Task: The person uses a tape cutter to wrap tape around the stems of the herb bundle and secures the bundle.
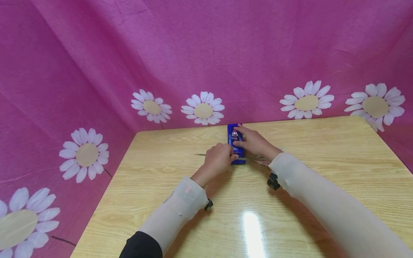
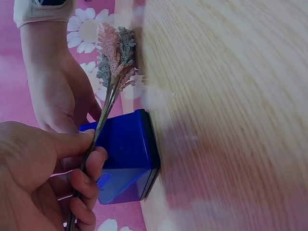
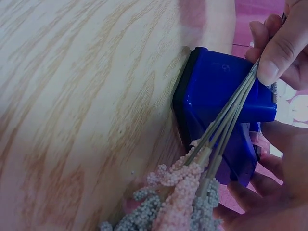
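Note:
A blue tape dispenser (image 1: pixel 238 162) stands on the table near its far edge; its dark base shows in both wrist views. My left hand (image 1: pixel 218 157) pinches a thin bundle of stems (image 3: pixel 231 111) between thumb and fingers, just at the near end of the dispenser. Those stems carry pink and grey-green artificial flowers (image 2: pixel 111 50), whose heads point to the right, under my right wrist. My right hand (image 1: pixel 256 142) grips the dispenser around its tape roll (image 1: pixel 235 134), thumb on the near side and fingers on the far side. Part of its grip is hidden in the wrist views.
The light wooden table (image 1: pixel 155 161) ends against a pink cloth (image 1: pixel 206 53) with white daisies, which hangs behind and on the left. A bright light reflection lies on the table's near part. Dark wrist cameras (image 1: pixel 273 181) hang under the sleeves.

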Demonstrator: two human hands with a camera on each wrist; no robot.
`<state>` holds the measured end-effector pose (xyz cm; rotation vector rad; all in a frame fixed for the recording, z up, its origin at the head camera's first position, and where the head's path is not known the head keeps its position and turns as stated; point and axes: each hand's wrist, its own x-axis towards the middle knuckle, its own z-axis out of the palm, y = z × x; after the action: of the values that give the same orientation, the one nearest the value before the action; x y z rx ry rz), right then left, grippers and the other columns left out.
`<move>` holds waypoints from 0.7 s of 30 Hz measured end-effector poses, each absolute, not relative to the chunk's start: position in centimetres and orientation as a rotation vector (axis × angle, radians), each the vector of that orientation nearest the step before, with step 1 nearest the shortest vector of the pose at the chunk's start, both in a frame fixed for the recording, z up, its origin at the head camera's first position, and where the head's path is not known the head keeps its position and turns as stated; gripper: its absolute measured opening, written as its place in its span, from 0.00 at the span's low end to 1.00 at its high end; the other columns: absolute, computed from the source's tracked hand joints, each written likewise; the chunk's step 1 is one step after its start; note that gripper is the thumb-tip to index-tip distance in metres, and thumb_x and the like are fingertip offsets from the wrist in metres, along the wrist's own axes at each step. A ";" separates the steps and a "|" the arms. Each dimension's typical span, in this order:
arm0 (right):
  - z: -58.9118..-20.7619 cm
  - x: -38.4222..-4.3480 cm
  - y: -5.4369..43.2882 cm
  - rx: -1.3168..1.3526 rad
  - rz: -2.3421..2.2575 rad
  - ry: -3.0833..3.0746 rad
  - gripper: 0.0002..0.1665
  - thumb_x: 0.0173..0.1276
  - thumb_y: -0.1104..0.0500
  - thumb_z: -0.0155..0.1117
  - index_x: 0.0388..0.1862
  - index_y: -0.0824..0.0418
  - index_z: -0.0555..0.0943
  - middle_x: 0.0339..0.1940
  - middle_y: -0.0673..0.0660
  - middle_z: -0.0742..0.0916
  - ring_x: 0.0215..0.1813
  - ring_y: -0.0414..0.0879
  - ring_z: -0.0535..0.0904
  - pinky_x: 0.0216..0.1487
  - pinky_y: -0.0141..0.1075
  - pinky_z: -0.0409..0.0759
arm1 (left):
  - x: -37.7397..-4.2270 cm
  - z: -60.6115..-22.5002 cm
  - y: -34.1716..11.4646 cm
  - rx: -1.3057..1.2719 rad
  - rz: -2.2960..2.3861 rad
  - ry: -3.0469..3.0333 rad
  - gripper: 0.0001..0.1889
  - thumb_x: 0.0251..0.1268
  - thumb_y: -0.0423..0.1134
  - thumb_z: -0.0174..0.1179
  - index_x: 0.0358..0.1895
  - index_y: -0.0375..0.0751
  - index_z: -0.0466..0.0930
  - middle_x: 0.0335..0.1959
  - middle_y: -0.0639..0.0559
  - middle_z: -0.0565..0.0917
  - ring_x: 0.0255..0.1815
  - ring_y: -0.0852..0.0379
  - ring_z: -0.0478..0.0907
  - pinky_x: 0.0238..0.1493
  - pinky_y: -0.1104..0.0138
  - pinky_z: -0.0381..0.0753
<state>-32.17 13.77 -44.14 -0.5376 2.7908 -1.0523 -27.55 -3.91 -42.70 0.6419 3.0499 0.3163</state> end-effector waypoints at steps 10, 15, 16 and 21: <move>-44.2 -32.0 13.8 -0.520 -1.065 2.784 0.42 0.77 0.53 0.64 0.83 0.63 0.58 0.85 0.67 0.54 0.82 0.65 0.55 0.78 0.58 0.57 | -27.5 -42.9 -4.5 0.736 0.339 3.049 0.20 0.72 0.52 0.65 0.21 0.51 0.76 0.18 0.59 0.73 0.22 0.60 0.70 0.23 0.65 0.68; -44.1 -32.0 13.7 -0.516 -1.058 2.788 0.43 0.77 0.52 0.64 0.83 0.62 0.58 0.85 0.67 0.54 0.82 0.65 0.55 0.78 0.58 0.57 | -27.7 -43.1 -4.6 0.780 0.318 3.050 0.17 0.73 0.52 0.65 0.25 0.51 0.80 0.20 0.59 0.77 0.25 0.59 0.73 0.26 0.64 0.72; -44.1 -32.0 13.7 -0.512 -1.059 2.786 0.43 0.77 0.52 0.65 0.83 0.62 0.58 0.85 0.67 0.53 0.82 0.65 0.55 0.79 0.58 0.57 | -27.7 -43.1 -4.7 0.794 0.306 3.051 0.16 0.73 0.52 0.64 0.25 0.51 0.81 0.21 0.59 0.77 0.26 0.59 0.74 0.27 0.63 0.73; -44.0 -31.9 13.8 -0.502 -1.067 2.781 0.43 0.77 0.53 0.65 0.83 0.62 0.58 0.85 0.66 0.53 0.82 0.66 0.54 0.79 0.58 0.56 | -27.9 -43.1 -4.8 0.861 0.248 3.052 0.15 0.74 0.52 0.63 0.28 0.50 0.83 0.21 0.59 0.79 0.26 0.59 0.76 0.29 0.62 0.76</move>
<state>-31.93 13.80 -43.98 -0.5022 2.7806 -1.0674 -27.85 -4.78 -43.06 0.8607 3.0522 0.2480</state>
